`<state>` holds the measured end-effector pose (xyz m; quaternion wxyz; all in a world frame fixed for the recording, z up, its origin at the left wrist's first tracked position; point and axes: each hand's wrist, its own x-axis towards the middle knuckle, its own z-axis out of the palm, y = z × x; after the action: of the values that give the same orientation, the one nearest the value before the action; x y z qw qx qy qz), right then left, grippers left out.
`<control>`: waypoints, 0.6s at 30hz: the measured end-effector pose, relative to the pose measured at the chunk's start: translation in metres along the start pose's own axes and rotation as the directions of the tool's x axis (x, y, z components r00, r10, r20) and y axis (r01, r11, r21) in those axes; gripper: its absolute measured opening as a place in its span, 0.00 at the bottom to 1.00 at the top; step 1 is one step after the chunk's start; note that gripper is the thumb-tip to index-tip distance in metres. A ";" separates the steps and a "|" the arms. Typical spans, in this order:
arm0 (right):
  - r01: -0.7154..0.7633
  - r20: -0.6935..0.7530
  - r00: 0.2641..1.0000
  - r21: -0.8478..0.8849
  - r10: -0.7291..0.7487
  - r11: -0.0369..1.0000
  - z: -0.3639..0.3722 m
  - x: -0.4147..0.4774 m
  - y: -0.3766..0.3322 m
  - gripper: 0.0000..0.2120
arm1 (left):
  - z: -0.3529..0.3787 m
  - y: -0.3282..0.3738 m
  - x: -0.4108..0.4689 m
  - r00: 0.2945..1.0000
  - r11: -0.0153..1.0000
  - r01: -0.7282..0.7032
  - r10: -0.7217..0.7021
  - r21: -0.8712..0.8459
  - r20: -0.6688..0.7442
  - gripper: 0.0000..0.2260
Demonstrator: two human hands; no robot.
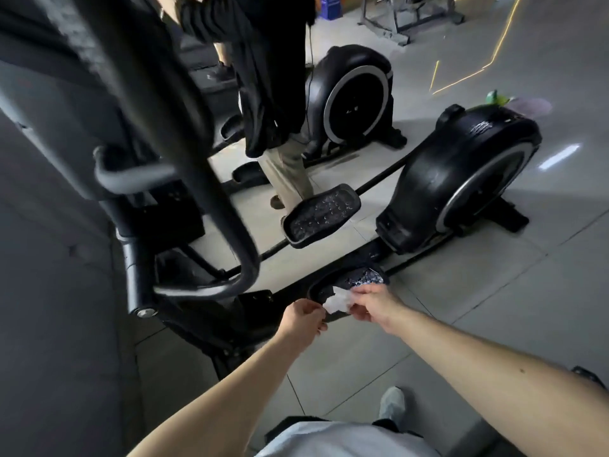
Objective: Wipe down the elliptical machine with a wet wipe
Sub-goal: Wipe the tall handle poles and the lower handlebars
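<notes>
Elliptical machine (461, 179): black, runs from the upright post and handlebar (138, 174) at left to the flywheel housing at right, centre of scene, standing on the floor (445, 324).

Nearest: a grey shoe (392, 402) on the floor, both bare forearms reaching forward from the bottom edge.

Wet wipe (336, 301): white, crumpled, held between both hands just over the near pedal (349, 278). Left hand (304, 318) has fingers curled and pinches the wipe's left edge. Right hand (372, 308) pinches the right edge with fingertips and thumb. Can't tell if the wipe touches the pedal.

Near pedal: black, textured tread; the part showing to the right of the wipe looks shiny. Far pedal (321, 214): same type, raised higher, fully visible, dotted tread.

Floor: large pale grey tiles with dark grout lines, glossy, with a bright window reflection at right. Left side of the scene is in dim shadow.

Further back: a second elliptical (352, 94) of the same model, parallel to the first. A person (273, 77) in a dark top and khaki trousers stands between the two machines. A small green object (494, 97) sits just beyond the flywheel housing.

Far: yellow lines (461, 80) on the floor, a grey metal equipment frame (405, 18), a blue item (329, 6) at the top edge, too blurred to identify.
</notes>
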<state>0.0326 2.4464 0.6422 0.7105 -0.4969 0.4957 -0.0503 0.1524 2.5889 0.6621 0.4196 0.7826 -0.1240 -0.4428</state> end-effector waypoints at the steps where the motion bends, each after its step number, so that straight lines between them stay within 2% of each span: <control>1: 0.006 0.013 1.000 -0.004 -0.006 1.000 -0.015 0.006 -0.006 0.03 | 0.014 0.009 0.007 1.000 1.000 0.015 -0.015 0.003 0.000 0.03; 7: 0.043 0.062 0.997 -0.043 -0.040 0.998 -0.090 0.030 -0.043 0.03 | 0.093 0.074 0.036 0.998 0.998 0.048 -0.046 -0.043 0.048 0.08; 11: 0.066 0.026 0.998 -0.094 -0.064 0.993 -0.128 0.051 -0.061 0.03 | 0.126 0.103 0.056 0.998 0.995 0.053 -0.050 -0.085 0.047 0.07; 15: 0.046 0.007 0.999 -0.121 -0.045 0.992 -0.150 0.080 -0.077 0.05 | 0.140 0.120 0.080 1.000 1.000 -0.013 0.013 0.027 0.010 0.14; 18: 0.028 -0.021 0.999 -0.195 -0.032 0.980 -0.156 0.105 -0.088 0.11 | 0.144 0.129 0.104 0.999 0.998 -0.040 0.040 0.051 0.006 0.15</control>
<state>0.0047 2.2405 0.6373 0.6515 -0.5709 0.4992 -0.0181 0.1202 2.3712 0.6629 0.4082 0.7893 -0.1518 -0.4329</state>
